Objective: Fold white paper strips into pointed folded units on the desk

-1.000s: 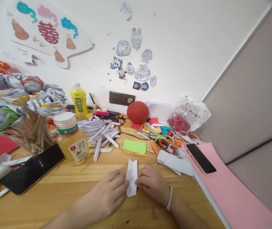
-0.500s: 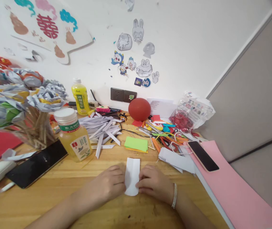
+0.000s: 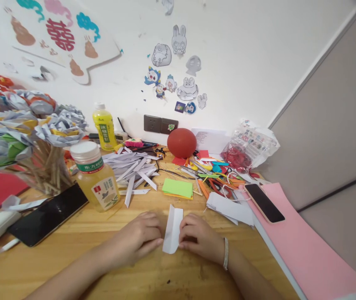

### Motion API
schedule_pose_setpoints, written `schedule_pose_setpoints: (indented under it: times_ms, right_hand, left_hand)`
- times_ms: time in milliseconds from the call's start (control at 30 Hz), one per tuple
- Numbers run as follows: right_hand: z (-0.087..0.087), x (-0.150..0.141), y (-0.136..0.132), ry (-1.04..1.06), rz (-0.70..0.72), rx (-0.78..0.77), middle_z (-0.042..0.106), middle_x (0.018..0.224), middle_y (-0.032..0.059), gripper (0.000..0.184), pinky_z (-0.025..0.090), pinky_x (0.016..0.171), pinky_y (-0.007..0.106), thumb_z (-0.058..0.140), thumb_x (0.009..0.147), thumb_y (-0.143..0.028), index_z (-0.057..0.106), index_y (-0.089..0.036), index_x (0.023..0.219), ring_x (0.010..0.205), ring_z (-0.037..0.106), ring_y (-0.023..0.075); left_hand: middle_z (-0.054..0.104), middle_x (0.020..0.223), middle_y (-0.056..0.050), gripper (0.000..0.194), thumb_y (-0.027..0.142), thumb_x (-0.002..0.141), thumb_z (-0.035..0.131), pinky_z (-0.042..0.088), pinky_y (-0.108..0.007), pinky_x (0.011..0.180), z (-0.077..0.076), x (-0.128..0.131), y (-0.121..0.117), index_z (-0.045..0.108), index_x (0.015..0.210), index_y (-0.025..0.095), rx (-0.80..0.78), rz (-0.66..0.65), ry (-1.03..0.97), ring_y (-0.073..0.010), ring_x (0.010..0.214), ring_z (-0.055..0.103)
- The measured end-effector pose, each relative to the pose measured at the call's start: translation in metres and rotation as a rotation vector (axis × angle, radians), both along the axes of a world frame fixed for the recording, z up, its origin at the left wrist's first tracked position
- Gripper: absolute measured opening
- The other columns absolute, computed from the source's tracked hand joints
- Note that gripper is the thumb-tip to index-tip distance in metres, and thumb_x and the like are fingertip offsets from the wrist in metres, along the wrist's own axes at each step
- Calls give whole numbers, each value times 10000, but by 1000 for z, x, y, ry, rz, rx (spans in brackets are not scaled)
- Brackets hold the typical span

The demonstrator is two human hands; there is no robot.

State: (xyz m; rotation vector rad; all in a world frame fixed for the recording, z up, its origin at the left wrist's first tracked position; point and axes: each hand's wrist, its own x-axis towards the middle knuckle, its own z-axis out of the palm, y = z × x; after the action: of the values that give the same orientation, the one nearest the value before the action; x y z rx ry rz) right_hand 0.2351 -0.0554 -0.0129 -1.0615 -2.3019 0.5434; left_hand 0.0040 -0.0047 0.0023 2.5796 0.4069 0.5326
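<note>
A narrow white paper strip (image 3: 173,231) with a lengthwise crease lies at a slant on the wooden table between my hands. Its left side is bent up along the crease. My right hand (image 3: 200,236) pinches the strip's right edge near the lower end. Beside the left edge rests my left hand (image 3: 145,235), fingers loosely bent and thumb apart from them, with nothing visible in its grasp. Beyond the strip sits a small stack of green paper (image 3: 178,188). A stack of white paper pieces (image 3: 230,208) lies to the right of it.
Left stand two drink bottles (image 3: 96,179), a phone (image 3: 49,214) and a bunch of paper flowers (image 3: 57,129). Cut white strips (image 3: 134,166), a red balloon (image 3: 182,143) and scissors among scraps line the back. Pink paper (image 3: 309,237) with another phone (image 3: 264,203) lies right.
The strip has gone from nearly straight to slanted, and its left side now stands bent up along the crease. My left hand has drawn slightly left, its thumb spreading from the fingers.
</note>
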Motion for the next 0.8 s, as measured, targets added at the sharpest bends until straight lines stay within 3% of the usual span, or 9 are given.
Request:
schedule_pose_setpoints:
  times_ms: [167, 267, 400, 567, 800]
  right_hand:
    - [-3, 1, 1, 16, 10, 13, 605, 832, 8, 88, 402, 753, 263, 652, 819, -244, 637, -196, 747, 829, 551, 148]
    - [-6, 3, 3, 8, 25, 13, 607, 836, 14, 108, 402, 749, 265, 630, 840, -262, 635, -194, 757, 827, 547, 148]
    - [-10, 3, 4, -9, 30, -2, 603, 843, 24, 140, 399, 746, 273, 627, 844, -300, 629, -188, 761, 825, 542, 153]
    - [-11, 3, 4, 47, 41, 5, 594, 841, 18, 188, 385, 745, 274, 650, 821, -368, 627, -189, 768, 820, 527, 151]
    - [-14, -1, 4, 34, -32, -29, 579, 828, 8, 194, 379, 733, 279, 660, 811, -368, 620, -191, 742, 815, 523, 155]
  left_hand:
    - [589, 1003, -54, 239, 138, 920, 402, 405, -318, 859, 1, 0, -4, 571, 1065, 224, 88, 36, -3, -176, 963, 511]
    - [600, 960, -39, 180, 159, 907, 452, 409, -306, 828, 1, 3, -6, 613, 946, 228, 142, 10, 7, -181, 933, 520]
    - [596, 893, -11, 83, 158, 857, 532, 423, -257, 735, 5, 7, -9, 601, 856, 205, 51, 146, 77, -163, 839, 536]
    - [625, 873, -15, 157, 209, 896, 503, 395, -303, 781, 3, 6, -8, 611, 782, 218, 237, -42, 58, -182, 850, 522]
    - [631, 850, -15, 67, 214, 865, 556, 392, -294, 812, -12, 11, -3, 612, 831, 225, -15, 9, -13, -169, 859, 539]
